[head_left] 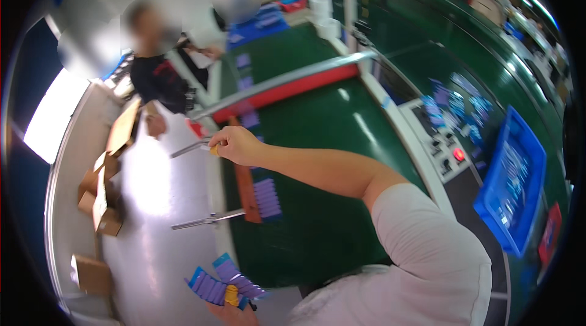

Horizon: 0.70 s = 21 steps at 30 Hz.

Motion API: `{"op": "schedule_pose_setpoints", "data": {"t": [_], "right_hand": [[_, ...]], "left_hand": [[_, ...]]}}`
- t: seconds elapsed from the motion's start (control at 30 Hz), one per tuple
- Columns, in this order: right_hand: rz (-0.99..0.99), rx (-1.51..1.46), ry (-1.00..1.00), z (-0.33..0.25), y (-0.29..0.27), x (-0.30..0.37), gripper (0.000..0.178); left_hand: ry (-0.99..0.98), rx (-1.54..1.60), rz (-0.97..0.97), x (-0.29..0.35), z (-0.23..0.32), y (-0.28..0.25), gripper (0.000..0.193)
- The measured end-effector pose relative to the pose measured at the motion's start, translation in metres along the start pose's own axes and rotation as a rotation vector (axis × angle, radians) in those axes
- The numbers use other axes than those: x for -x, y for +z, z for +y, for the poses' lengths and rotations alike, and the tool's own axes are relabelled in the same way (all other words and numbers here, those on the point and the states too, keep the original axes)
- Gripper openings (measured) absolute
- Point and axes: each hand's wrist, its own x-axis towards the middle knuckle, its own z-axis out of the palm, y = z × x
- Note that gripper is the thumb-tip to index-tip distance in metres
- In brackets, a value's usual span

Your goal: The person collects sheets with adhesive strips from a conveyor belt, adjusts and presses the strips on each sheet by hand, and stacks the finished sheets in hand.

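Note:
My right hand (237, 144) reaches across the green conveyor belt, fingers closed at the upper metal rod (186, 149); the hand hides the rod's fitting. A yellow cover shows at one fingertip. Beside that hand, a brown guide bar (246, 195) lies along the belt's left side, joined to a lower metal rod (190, 224). In my left hand (235, 314), low in the view, are strips of purple and blue packets (209, 288), with yellow at the fingers gripping them. A row of purple packets (267, 199) rests on the belt against the guide bar.
A red-and-silver crossbar (299, 89) spans the belt. Cardboard boxes (91, 274) stand at left; a person in black (160, 82) is at far left. On the right are a control panel with a red light (459, 154), a blue bin (540, 161) and loose packets (456, 105).

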Motion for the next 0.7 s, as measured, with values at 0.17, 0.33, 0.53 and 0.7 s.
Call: {"op": "schedule_pose_setpoints", "data": {"t": [0.17, 0.33, 0.53, 0.7], "right_hand": [[-0.054, 0.055, 0.127, -0.01, -0.127, 0.113, 0.025], [0.299, 0.116, 0.416, -0.03, -0.243, 0.225, 0.027], [0.697, 0.459, 0.463, -0.046, -0.32, 0.348, 0.025], [0.683, 0.626, 0.569, -0.047, -0.324, 0.364, 0.016]], "left_hand": [[0.051, -0.006, -0.122, 0.001, -0.006, 0.015, 0.027], [0.76, -0.746, -0.624, -0.007, -0.014, 0.017, 0.056], [0.082, 0.426, -0.398, 0.033, -0.018, 0.085, 0.029], [0.041, 0.411, -0.634, 0.017, -0.034, 0.087, 0.04]]}}
